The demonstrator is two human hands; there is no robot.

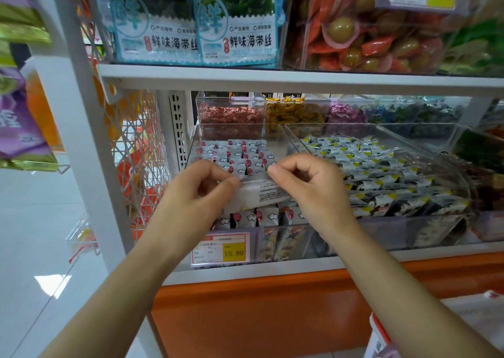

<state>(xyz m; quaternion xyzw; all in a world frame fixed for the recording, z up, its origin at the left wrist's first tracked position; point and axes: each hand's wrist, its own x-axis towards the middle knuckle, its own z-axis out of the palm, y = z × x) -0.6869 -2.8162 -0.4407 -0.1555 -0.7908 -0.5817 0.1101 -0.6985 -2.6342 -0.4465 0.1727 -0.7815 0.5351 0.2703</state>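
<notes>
The flat white plastic packet (261,194) with small grey print is held in the air between both hands, just above the front part of a clear plastic bin (194,142). It lies almost level, a little tilted, with the printed side up.

The left hand (201,191) pinches the left edge of the packet between the thumb and the bent forefinger, so its grip is narrow and holds the packet. The right hand (308,183) pinches the upper right edge in the same way, with the other fingers curled in. The packet therefore spans the gap between the two grips, and its middle part is free and can be seen.

Under the packet, the bin is filled with small silver sachets (242,153) printed with red dots and white clouds, which stand in rows. On the front of this bin a white and yellow price label (221,250) reads 15.80. Just beside it, on the right, a second clear bin (354,125) holds black, white and yellow sachets (381,172). Behind the first bin stands a smaller clear box of red wrapped sweets (230,117).

All of these rest on the lower white shelf (272,269). The upper white shelf board (272,80) carries pale blue seaweed bags (237,30) and a clear box of orange-red packed snacks (368,38).
</notes>
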